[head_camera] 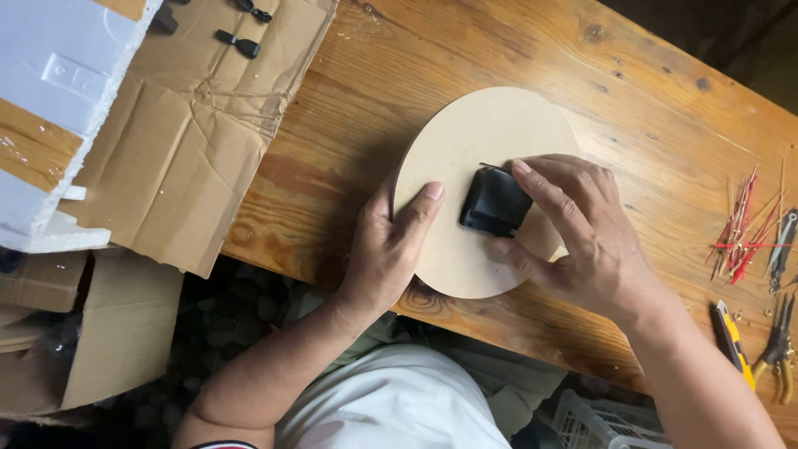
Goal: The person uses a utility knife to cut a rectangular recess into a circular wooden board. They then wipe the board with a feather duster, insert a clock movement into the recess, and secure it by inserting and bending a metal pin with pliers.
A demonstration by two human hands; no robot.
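A round tan fibreboard disc (474, 141) lies flat on the wooden table (648, 108), overhanging the near edge slightly. A small black square box (495, 202) sits at the disc's centre. My right hand (573, 241) grips that box, index finger along its top and thumb at its lower side. My left hand (391, 249) holds the disc's left edge, its thumb pressed on the top face.
A flattened cardboard sheet (191, 125) with small black parts (238, 41) covers the table's left end, beside white foam (58, 83). Thin red and gold rods (742, 233), pliers (778, 345) and a yellow cutter (730, 337) lie at the right. A cardboard box (91, 333) stands below left.
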